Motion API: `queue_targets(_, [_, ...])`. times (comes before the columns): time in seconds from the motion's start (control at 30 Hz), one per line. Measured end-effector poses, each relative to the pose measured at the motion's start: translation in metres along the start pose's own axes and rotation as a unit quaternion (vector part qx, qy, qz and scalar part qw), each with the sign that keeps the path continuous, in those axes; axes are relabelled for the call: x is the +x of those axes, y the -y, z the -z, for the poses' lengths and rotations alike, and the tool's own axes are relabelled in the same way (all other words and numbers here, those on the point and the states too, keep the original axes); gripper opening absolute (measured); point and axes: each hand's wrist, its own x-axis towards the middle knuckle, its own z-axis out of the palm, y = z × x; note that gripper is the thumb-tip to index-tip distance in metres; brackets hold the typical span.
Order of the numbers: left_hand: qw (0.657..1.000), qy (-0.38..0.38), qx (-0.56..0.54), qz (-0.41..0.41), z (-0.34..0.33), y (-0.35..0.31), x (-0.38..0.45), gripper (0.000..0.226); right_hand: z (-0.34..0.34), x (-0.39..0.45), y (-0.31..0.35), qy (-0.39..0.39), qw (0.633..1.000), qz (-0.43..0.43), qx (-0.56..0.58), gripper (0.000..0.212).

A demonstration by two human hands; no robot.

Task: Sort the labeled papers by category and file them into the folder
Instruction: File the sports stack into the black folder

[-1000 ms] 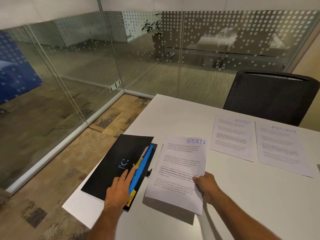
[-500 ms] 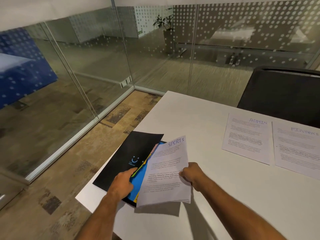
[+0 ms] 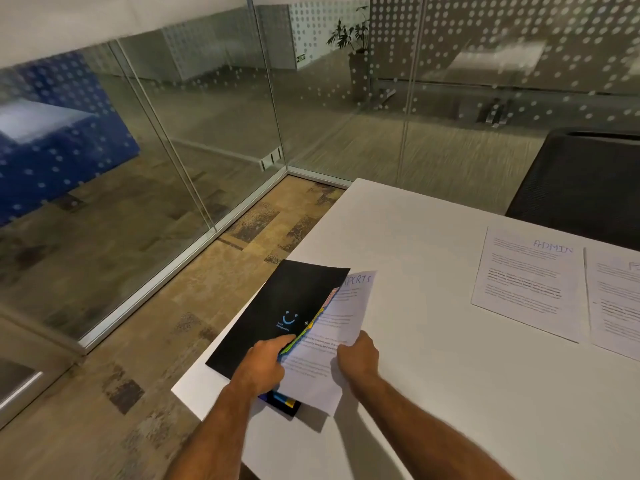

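Note:
A black folder (image 3: 277, 313) with coloured divider tabs lies at the table's near left corner. My left hand (image 3: 265, 363) grips its cover edge and lifts it slightly. The paper headed SPORTS (image 3: 332, 344) is partly tucked under the cover, with its left side hidden. My right hand (image 3: 356, 358) pinches that paper at its right edge. Two more sheets lie flat to the right: one headed ADMIN (image 3: 530, 282) and another (image 3: 616, 299) cut off by the frame edge.
The white table (image 3: 433, 341) ends close to the folder on the left, with floor below. A black mesh chair (image 3: 585, 181) stands at the far right. Glass walls (image 3: 207, 116) enclose the room.
The SPORTS paper has moved left from beside the folder to under its cover. My left hand went from lying flat on the folder to gripping and lifting the cover edge.

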Motion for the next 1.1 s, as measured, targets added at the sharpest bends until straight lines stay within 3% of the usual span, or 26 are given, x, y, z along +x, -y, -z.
queue_targets(0.27, [0.999, -0.023, 0.010, -0.027, -0.001, 0.004, 0.000, 0.064, -0.026, 0.011, 0.009, 0.156, 0.976, -0.076, 0.134, 0.036])
queue_targets(0.47, [0.999, -0.020, 0.024, -0.030, -0.004, 0.006, 0.003, 0.068, -0.022, 0.016, 0.001, 0.124, 0.978, -0.142, 0.092, 0.026])
queue_targets(0.77, [0.998, -0.044, 0.031, -0.042, -0.010, 0.009, 0.011, 0.065, -0.053, 0.026, -0.008, 0.102, 0.987, -0.112, 0.050, 0.026])
queue_targets(0.97, [0.997, -0.052, 0.020, -0.055, -0.010, 0.011, 0.014, 0.061, -0.068, 0.027, -0.012, 0.037, 0.998, -0.050, -0.018, 0.031])
queue_targets(1.1, [0.997, -0.046, 0.017, -0.061, -0.012, 0.010, 0.016, 0.059, -0.070, 0.023, -0.010, -0.003, 0.999, -0.041, -0.003, 0.031])
